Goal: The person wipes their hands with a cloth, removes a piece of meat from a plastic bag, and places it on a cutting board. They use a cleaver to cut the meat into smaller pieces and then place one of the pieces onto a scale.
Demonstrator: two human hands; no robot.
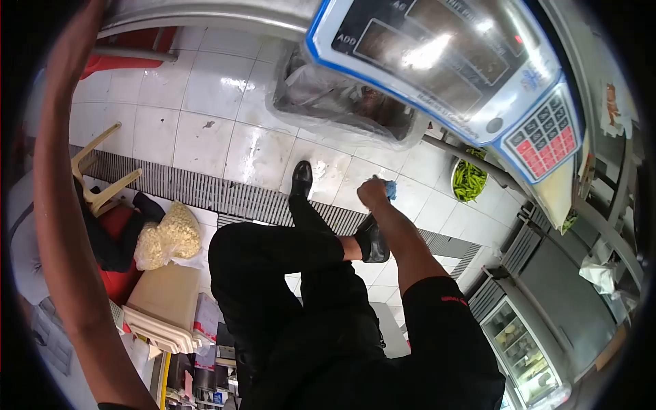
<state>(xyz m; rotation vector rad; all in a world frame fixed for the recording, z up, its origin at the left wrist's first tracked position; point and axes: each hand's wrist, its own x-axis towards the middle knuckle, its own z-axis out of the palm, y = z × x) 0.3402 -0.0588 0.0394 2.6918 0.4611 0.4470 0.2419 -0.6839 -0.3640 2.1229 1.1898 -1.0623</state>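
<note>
My right hand is closed around a bunched blue cloth, part of it sticking out beside the fingers. Just below the hand in the view is a black shoe on my raised foot, that leg bent across the other. The other black shoe stands by the floor grating. My left forearm stretches up along the left side, and its hand lies past the top edge, hidden from view.
A blue-and-white scale hangs over the upper right, near a plastic-lined bin. Green chillies fill a bowl. Bagged pale pieces lie beside a seated person and stacked beige lids. A glass-door fridge stands right.
</note>
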